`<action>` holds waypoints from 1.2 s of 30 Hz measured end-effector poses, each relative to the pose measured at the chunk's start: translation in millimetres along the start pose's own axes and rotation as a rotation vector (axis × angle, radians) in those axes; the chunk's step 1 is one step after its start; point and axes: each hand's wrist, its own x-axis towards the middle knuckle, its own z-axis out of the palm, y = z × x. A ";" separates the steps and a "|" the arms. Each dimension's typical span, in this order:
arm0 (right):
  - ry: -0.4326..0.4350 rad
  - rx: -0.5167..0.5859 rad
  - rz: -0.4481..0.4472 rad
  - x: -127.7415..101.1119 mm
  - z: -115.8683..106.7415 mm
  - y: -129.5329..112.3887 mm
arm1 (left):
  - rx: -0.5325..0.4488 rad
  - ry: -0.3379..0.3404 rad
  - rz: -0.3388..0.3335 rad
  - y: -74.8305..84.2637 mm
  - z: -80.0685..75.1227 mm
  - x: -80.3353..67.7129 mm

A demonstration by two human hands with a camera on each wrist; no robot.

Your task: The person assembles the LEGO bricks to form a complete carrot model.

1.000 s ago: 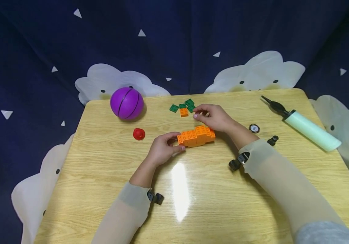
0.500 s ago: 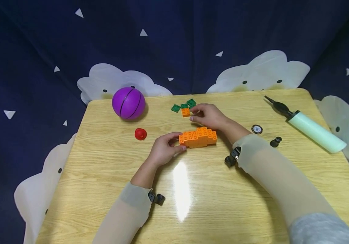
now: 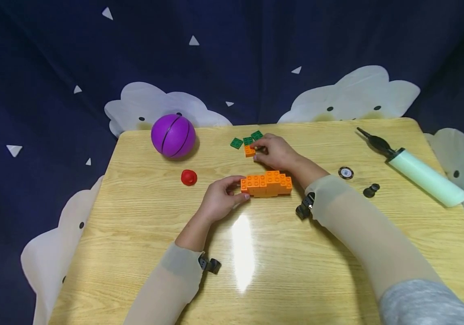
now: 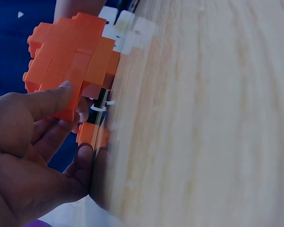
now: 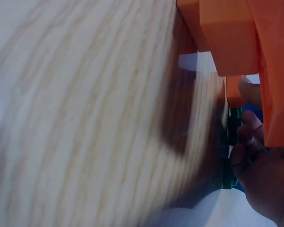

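Note:
My left hand (image 3: 220,198) pinches the left end of a long stepped block of joined orange toy bricks (image 3: 272,184), thumb in front and fingers behind. In the left wrist view, the thumb presses the side of this orange brick block (image 4: 66,61). Behind it, my right hand (image 3: 276,152) has its index finger and thumb at the right side of a small loose orange brick (image 3: 250,152). The right wrist view shows the thumb against the small orange brick (image 5: 234,92); the index finger's tip is hidden there. Several green bricks (image 3: 236,143) lie beside it, partly covered by my right fingers.
A purple ball (image 3: 173,135) and a small red hat-shaped piece (image 3: 189,177) are on the left. To the right lie a round chip (image 3: 346,173), a small black piece (image 3: 371,190) and a hand pump (image 3: 426,177). A dark curtain (image 3: 240,54) hangs behind the wooden table (image 3: 142,253).
My right hand has moved left from the green bricks onto the small orange brick. The left hand keeps its hold on the orange block. The head view has shifted slightly.

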 end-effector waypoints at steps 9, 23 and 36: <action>0.007 0.023 -0.012 -7.6 -2.3 -2.2 | 0.004 0.001 0.010 0.8 0.2 -1.4; -0.022 0.027 0.059 -27.7 -6.2 5.6 | -0.004 -0.012 0.003 1.7 0.6 -1.8; 0.040 0.027 0.040 -54.6 -29.2 0.8 | -0.005 -0.018 -0.017 3.6 0.7 -0.6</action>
